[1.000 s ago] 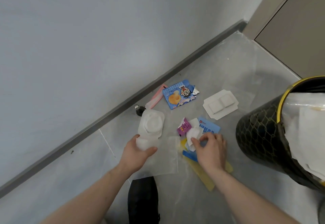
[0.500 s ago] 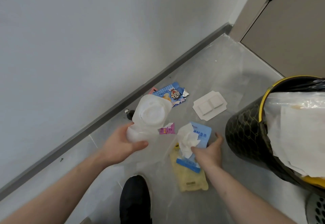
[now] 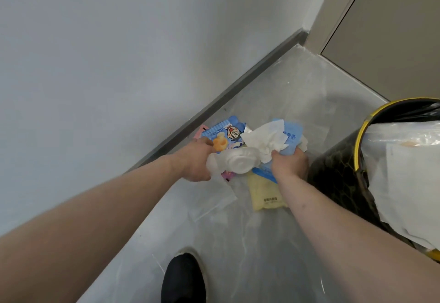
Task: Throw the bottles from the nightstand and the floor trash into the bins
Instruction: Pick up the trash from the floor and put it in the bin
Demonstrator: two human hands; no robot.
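Left hand grips a clear plastic tray — right hand clutches tissue and wrappers beside the bin.

A black shoe on grey floor beside a wall.

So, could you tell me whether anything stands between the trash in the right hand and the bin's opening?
Nothing stands in the gap: the right hand grips the tissue and blue packet just left of the bin. The bin's mouth, though, is already stuffed with white paper up to the rim.
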